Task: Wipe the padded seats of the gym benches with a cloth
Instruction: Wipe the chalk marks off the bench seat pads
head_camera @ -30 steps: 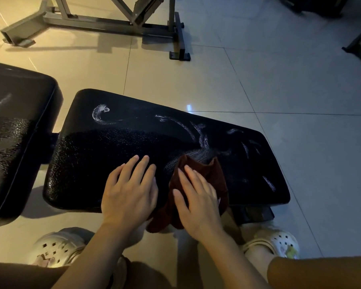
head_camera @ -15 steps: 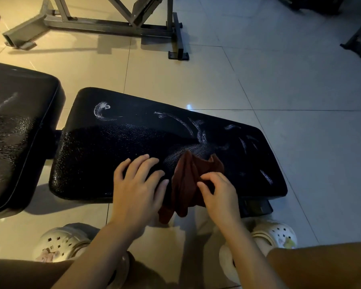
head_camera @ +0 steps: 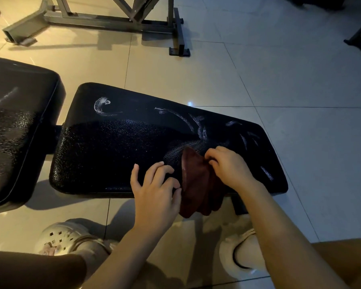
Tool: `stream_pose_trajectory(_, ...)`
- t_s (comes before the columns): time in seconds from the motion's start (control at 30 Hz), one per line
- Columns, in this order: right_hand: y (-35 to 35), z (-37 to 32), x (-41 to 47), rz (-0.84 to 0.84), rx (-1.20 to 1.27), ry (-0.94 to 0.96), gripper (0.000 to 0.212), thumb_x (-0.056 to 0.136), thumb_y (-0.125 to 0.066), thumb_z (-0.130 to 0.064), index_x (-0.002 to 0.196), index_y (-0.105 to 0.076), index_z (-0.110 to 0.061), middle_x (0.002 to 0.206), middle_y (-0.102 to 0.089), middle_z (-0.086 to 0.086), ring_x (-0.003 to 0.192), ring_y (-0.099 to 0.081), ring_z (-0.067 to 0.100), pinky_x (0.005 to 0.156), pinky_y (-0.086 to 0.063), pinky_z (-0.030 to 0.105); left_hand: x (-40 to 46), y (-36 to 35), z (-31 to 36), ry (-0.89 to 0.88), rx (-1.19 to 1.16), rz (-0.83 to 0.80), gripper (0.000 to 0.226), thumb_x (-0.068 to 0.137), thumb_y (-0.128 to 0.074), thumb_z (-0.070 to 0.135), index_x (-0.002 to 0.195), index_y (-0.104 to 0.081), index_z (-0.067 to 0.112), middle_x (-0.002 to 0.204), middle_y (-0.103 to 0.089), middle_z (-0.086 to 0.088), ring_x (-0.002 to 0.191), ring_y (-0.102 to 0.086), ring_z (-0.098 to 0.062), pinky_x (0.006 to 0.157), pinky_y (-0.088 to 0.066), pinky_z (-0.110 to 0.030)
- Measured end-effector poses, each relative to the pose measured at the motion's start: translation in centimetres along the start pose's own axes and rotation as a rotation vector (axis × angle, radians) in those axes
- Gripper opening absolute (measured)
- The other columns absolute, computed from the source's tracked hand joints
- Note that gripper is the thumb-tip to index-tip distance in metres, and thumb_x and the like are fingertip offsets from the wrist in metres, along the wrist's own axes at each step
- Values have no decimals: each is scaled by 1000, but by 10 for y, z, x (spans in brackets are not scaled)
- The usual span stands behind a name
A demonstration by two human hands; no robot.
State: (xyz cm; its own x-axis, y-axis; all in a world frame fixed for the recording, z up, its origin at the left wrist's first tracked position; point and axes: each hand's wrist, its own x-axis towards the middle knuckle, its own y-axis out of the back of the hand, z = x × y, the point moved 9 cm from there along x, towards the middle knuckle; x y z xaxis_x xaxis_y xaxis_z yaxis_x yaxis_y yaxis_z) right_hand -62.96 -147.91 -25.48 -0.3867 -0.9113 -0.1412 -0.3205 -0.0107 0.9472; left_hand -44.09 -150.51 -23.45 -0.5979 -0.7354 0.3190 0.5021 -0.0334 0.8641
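Draping over the near edge of the seat (head_camera: 121, 151), the cloth (head_camera: 196, 184) is pinched by the right hand (head_camera: 229, 165); its lower folds are lost in shadow. The left hand (head_camera: 154, 192) rests beside it, fingers loosely curled, contact unclear.
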Motion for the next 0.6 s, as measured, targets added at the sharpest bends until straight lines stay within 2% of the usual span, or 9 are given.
stream_pose_trajectory(0.1,-6,0,-8,81,122,-43,18,96,-53,-12,112,-60,-18,106,-57,0,96,-56,21,75,-43,31,-5,4,1,30,-57,18,10,76,-73,22,72,-64,24,106,-58,6,126,-45,-18,114,-10,-51)
stream_pose_trajectory(0.17,-12,0,-17,83,193,-52,27,95,-55,-11,121,-57,-20,118,-55,-1,106,-53,19,83,-44,31,-8,17,-3,57,-93,54,8,83,-56,28,78,-60,23,105,-58,6,120,-48,-16,108,-20,-44)
stream_pose_trajectory(0.23,-16,-3,-22,58,221,-60,40,96,-55,-12,135,-51,-22,128,-50,-2,116,-48,18,93,-45,31,-11,29,-5,74,-141,63,12,89,-45,30,85,-55,23,94,-59,10,99,-55,-13,94,-28,-34)
stream_pose_trajectory(0.3,-16,-11,-24,71,206,-69,38,98,-53,-17,136,-53,-21,126,-51,-1,114,-51,18,95,-46,31,-14,35,-6,88,-189,25,7,95,-45,25,88,-48,26,73,-51,16,66,-50,-6,78,-34,-31)
stream_pose_trajectory(0.33,-15,-15,-25,82,183,-73,33,99,-52,-20,132,-56,-20,122,-52,-1,108,-54,18,91,-48,32,-16,37,-10,122,-224,4,10,97,-48,22,89,-46,28,67,-50,15,59,-47,-3,70,-37,-31)
stream_pose_trajectory(0.4,-14,-22,-29,99,170,-89,27,100,-51,-24,125,-59,-19,114,-55,0,97,-58,20,84,-49,32,-19,40,-23,257,-317,-43,13,95,-57,18,92,-49,28,72,-58,15,62,-53,0,57,-42,-24)
stream_pose_trajectory(0.47,-12,-24,-32,117,197,-107,22,99,-53,-25,118,-62,-19,109,-58,0,95,-59,22,79,-47,31,-24,40,-34,378,-395,-105,17,91,-64,18,99,-53,29,78,-61,18,71,-56,3,58,-45,-16)
stream_pose_trajectory(0.53,-5,-21,-35,155,258,-136,13,97,-58,-22,108,-64,-20,106,-57,-2,92,-58,20,76,-42,29,-29,34,-39,423,-447,-192,24,89,-69,18,97,-53,33,77,-65,16,74,-62,1,63,-53,-23)
stream_pose_trajectory(0.6,8,-23,-38,217,313,-141,6,94,-62,-17,98,-63,-21,109,-52,-8,82,-55,12,75,-41,26,-37,30,-41,461,-494,-259,28,84,-74,19,91,-53,36,77,-70,11,76,-65,-2,67,-56,-31)
